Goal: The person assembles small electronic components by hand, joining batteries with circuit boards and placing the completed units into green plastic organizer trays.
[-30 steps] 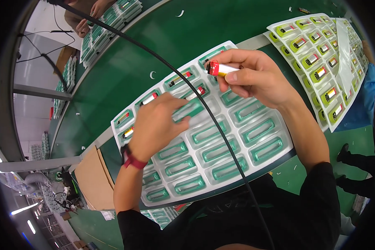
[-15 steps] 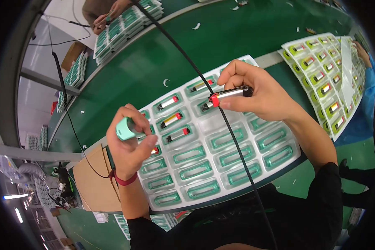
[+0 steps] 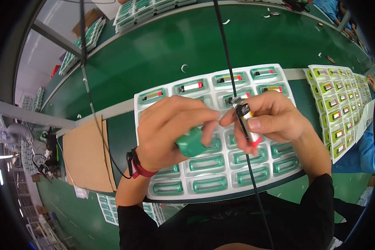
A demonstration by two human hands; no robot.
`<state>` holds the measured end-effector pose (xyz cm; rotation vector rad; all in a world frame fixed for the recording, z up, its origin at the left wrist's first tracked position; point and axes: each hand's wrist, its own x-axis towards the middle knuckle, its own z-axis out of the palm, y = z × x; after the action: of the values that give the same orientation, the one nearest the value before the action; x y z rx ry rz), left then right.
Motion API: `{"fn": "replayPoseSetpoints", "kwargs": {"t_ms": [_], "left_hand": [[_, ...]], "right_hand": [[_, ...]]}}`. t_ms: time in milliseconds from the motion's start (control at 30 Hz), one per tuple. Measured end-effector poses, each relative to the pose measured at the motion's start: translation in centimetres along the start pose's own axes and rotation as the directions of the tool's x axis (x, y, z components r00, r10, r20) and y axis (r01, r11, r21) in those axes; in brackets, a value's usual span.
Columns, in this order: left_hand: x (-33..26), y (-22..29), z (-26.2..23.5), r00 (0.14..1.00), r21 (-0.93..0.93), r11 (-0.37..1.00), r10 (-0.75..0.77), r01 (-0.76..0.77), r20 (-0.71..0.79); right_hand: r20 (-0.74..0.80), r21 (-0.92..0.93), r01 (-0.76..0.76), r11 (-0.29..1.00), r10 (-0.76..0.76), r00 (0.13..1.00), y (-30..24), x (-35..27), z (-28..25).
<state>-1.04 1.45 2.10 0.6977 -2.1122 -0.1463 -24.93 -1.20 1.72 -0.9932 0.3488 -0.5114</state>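
Observation:
My left hand, wearing a red wrist strap with a black clip, is closed around a smooth green plastic shell. Its fingertips reach toward my right hand. That hand pinches a slim battery-like cylinder, dark-wrapped with a silver side and a red lower end, tilted over the tray. Beneath both hands lies a white moulded tray of clear green shells. Cylinders with red ends, such as a white one, sit in its far rows; the near shells hold none. My left hand hides part of the tray.
A black cable hangs across the view, passing by my right hand. Brown cardboard lies at the left. To the right stands a tray of yellow-green units, with a co-worker's blue sleeve beside it. Stacked trays stand beyond the green belt.
My hands have come closer together over the tray. The cylinder has turned from nearly level to steep, red end down. The green shell has moved right with my left hand. The view has shifted.

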Motion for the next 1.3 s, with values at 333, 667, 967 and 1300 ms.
{"fn": "replayPoseSetpoints", "kwargs": {"t_ms": [333,667,967,1300], "left_hand": [[0.0,0.7,0.1,0.969,0.187,0.963,0.159,-0.195,0.189],[-0.1,1.8,0.4,0.948,0.33,0.896,0.233,-0.295,0.215],[-0.5,1.7,0.9,0.994,-0.047,0.999,0.023,-0.018,0.105],[-0.3,2.7,1.1,0.966,-0.175,0.95,-0.252,0.26,0.063]], "right_hand": [[-0.138,-0.021,-0.269,0.963,0.263,0.955,-0.1,0.0,0.4],[-0.043,0.112,-0.349,0.93,0.356,0.934,0.8,0.0,-0.4],[0.101,-0.071,-0.214,0.974,0.221,0.97,0.9,0.1,-1.0],[-0.002,-0.326,-0.138,0.935,0.146,0.989,0.9,0.7,-0.5]]}}
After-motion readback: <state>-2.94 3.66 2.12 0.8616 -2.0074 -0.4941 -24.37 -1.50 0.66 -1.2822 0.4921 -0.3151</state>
